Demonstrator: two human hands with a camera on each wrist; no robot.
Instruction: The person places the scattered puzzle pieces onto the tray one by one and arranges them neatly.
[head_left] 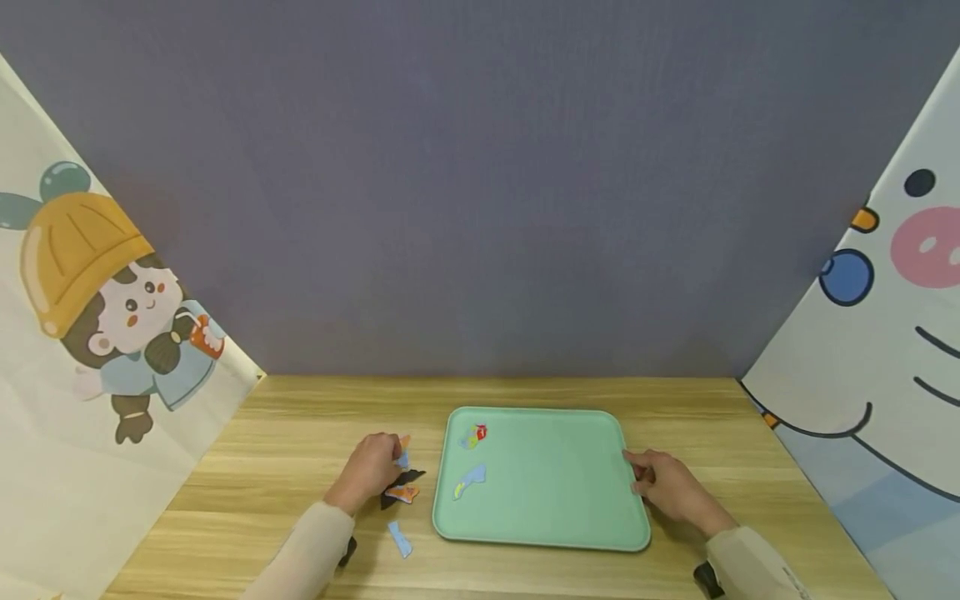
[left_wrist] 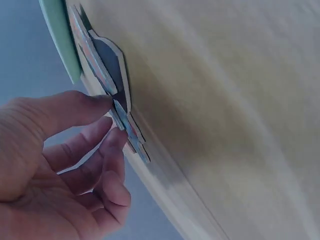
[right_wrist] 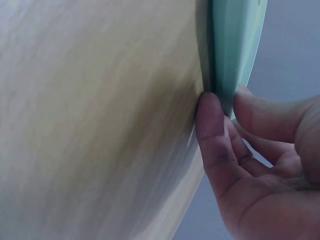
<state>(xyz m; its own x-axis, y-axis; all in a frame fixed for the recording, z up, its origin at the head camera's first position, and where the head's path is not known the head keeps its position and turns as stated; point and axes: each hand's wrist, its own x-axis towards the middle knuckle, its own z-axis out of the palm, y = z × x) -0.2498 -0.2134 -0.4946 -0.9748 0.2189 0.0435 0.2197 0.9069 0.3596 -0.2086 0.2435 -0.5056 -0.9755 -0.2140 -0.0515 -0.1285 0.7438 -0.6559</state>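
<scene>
My left hand [head_left: 371, 468] is over a loose cluster of flat, irregular puzzle pieces left of the tray. Its thumb and fingers pinch the edge of a light blue puzzle piece [left_wrist: 120, 116], low over the others. Beside it lie a dark puzzle piece [head_left: 411, 477] and an orange one [head_left: 405, 494]. My right hand [head_left: 672, 490] grips the right rim of the mint green tray [head_left: 555, 483], its thumb on the rim and fingertips against the outer side [right_wrist: 227, 55]. Two pieces lie in the tray: a red and yellow one [head_left: 475, 436] and a pale blue one [head_left: 470, 481].
A separate light blue strip-shaped piece [head_left: 400, 539] lies on the wooden table [head_left: 315, 417], nearer the front. A grey wall [head_left: 495, 208] rises behind the table. Printed cloth panels stand at left [head_left: 45, 417] and right [head_left: 825, 358].
</scene>
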